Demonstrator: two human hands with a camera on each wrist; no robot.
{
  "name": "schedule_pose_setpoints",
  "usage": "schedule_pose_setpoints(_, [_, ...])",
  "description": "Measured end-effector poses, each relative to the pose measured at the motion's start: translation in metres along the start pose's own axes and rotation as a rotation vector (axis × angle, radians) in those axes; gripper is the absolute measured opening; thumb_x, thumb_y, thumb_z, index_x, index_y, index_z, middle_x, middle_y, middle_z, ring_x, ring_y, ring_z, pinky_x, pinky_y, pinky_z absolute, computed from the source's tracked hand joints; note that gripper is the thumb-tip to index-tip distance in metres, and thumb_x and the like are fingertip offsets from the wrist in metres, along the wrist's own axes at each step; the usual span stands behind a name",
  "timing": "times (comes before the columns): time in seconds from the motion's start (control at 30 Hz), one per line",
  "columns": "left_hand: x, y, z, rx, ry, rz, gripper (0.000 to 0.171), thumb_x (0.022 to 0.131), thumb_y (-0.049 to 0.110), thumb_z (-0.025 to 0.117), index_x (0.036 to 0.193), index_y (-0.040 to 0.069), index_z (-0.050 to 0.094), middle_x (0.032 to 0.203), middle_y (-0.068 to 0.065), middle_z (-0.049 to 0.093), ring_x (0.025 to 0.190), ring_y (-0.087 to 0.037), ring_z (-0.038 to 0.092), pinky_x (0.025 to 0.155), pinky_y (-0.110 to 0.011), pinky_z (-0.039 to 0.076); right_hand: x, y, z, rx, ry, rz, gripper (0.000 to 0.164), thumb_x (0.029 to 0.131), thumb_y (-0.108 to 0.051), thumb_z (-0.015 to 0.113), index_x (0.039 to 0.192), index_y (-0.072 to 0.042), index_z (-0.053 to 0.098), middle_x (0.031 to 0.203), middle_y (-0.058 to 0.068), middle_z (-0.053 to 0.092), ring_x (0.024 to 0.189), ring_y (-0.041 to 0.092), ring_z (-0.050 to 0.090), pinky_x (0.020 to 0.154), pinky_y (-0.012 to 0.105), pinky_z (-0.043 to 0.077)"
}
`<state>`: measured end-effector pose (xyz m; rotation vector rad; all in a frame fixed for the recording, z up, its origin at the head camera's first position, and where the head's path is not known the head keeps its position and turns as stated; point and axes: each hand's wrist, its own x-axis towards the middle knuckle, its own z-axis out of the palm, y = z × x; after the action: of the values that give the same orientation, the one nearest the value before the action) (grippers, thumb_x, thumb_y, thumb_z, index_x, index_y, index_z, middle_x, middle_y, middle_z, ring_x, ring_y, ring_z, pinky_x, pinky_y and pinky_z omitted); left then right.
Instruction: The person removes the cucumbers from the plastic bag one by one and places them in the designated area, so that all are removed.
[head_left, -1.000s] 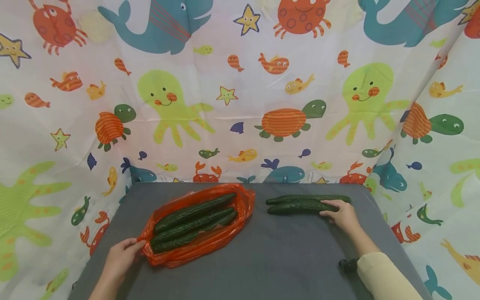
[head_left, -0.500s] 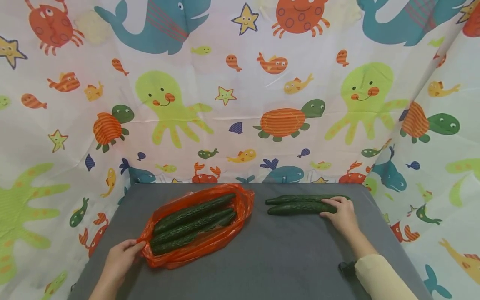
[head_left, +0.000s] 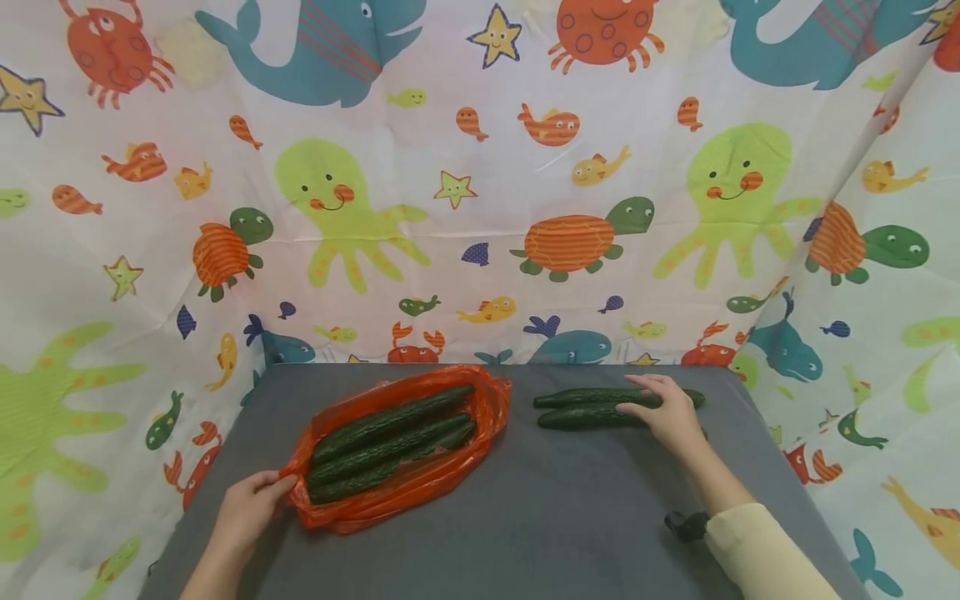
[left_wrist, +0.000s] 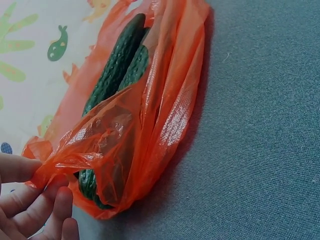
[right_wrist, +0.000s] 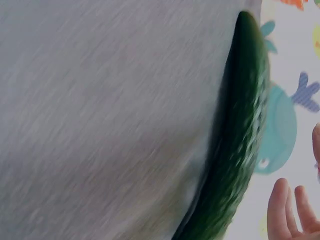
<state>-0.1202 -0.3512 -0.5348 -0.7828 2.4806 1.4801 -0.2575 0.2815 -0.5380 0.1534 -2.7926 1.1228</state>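
My left hand pinches the near left end of an orange-red plastic bag. In the left wrist view, thumb and fingers hold its bunched edge. Several dark green cucumbers lie side by side in the bag's open mouth. To the right, a near cucumber and a far cucumber lie next to each other on the table. My right hand hovers over their right part with thumb and fingers apart, holding nothing. In the right wrist view its fingers stand clear of a cucumber; the hand covers part of both cucumbers in the head view.
A grey cloth-covered table lies under everything. Behind it and at both sides hangs a white curtain printed with sea animals. A small black object is at the right wrist by the cream sleeve.
My right hand has let go of the near cucumber and lifted, its thumb and fingers spreading apart. The left hand still pinches the bag, and the cucumbers lie where they were.
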Motion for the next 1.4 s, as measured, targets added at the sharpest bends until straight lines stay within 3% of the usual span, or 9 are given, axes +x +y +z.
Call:
schedule_pose_setpoints(0.37, [0.002,-0.003,0.003,-0.017,0.008,-0.012,0.044,0.097,0.039,0.067,0.113,-0.002,0.068,0.084,0.003,0.071,0.085,-0.022,0.064,0.071,-0.038,0.054,0.005,-0.029,0.022,0.172,-0.071,0.012,0.069,0.083,-0.031,0.084,0.145,-0.02,0.056,0.146,0.015,0.051,0.12,0.042,0.061,0.07,0.034,0.061])
schedule_pose_setpoints(0.6, [0.001,0.001,0.0,-0.025,-0.007,-0.009,0.047,0.097,0.041,0.067,0.116,-0.002,0.067,0.088,0.001,0.071,0.084,-0.018,0.064,0.073,-0.038,0.056,0.007,-0.049,0.041,0.297,-0.11,0.022,0.07,0.082,-0.03,0.085,0.145,-0.018,0.056,0.142,0.02,0.054,0.109,0.041,0.067,0.076,0.043,0.061])
schedule_pose_setpoints(0.77, [0.003,0.0,0.001,-0.013,-0.004,0.003,0.046,0.097,0.041,0.067,0.115,-0.002,0.067,0.087,0.003,0.072,0.083,-0.015,0.064,0.073,-0.037,0.056,0.009,-0.065,0.055,0.362,-0.134,0.004,0.069,0.08,-0.027,0.086,0.143,-0.017,0.058,0.14,0.017,0.056,0.116,0.043,0.063,0.074,0.038,0.061])
schedule_pose_setpoints(0.93, [0.003,-0.001,0.006,-0.028,-0.002,0.004,0.046,0.097,0.04,0.068,0.114,-0.002,0.067,0.087,0.003,0.072,0.081,-0.012,0.065,0.073,-0.036,0.056,0.011,-0.083,0.067,0.403,-0.141,-0.009,0.065,0.08,-0.021,0.087,0.139,-0.017,0.061,0.14,0.016,0.057,0.12,0.04,0.062,0.074,0.04,0.061])
schedule_pose_setpoints(1.2, [0.001,0.0,0.009,-0.045,0.009,-0.004,0.042,0.097,0.037,0.068,0.111,-0.002,0.067,0.082,0.004,0.072,0.079,-0.013,0.065,0.071,-0.035,0.055,0.015,-0.116,0.093,0.398,-0.162,-0.057,0.061,0.079,-0.022,0.087,0.135,-0.023,0.064,0.138,0.007,0.061,0.123,0.033,0.061,0.071,0.033,0.061])
schedule_pose_setpoints(1.4, [0.002,-0.003,0.008,-0.053,-0.002,-0.017,0.046,0.097,0.04,0.068,0.114,-0.003,0.067,0.084,0.003,0.072,0.08,-0.013,0.065,0.071,-0.035,0.056,0.018,-0.142,0.117,0.38,-0.165,-0.155,0.055,0.08,-0.025,0.087,0.132,-0.02,0.068,0.131,0.004,0.067,0.121,0.028,0.062,0.094,0.051,0.055])
